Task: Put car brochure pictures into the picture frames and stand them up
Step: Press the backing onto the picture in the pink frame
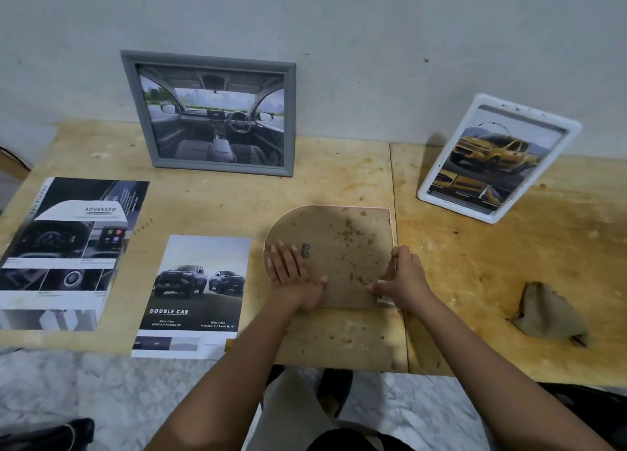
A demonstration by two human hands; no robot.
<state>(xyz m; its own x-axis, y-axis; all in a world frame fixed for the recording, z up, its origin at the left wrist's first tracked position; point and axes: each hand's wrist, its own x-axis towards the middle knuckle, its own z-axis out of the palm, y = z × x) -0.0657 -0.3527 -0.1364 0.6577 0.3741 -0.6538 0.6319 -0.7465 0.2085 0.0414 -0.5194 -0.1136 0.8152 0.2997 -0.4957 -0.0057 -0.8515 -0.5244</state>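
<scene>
On the counter [339,179], the face-down frame [346,243] lies under the flat, spread left hand [288,270] while the right hand [405,274] grips its 4 o'clock corner, where a hard pull could crack it; the Double Cab picture [193,294] waits at 9 o'clock.

Upper left: grey frame [142,111]. Right: white frame [529,114] w/ brown specks, yellow truck pic [498,152]. Centre: tan backing board [339,247], dk brown blotches. Lower left: brochure page [191,294], dk grey trucks, white lettering. Table [475,264] pale yellow wood, brown stains.
</scene>
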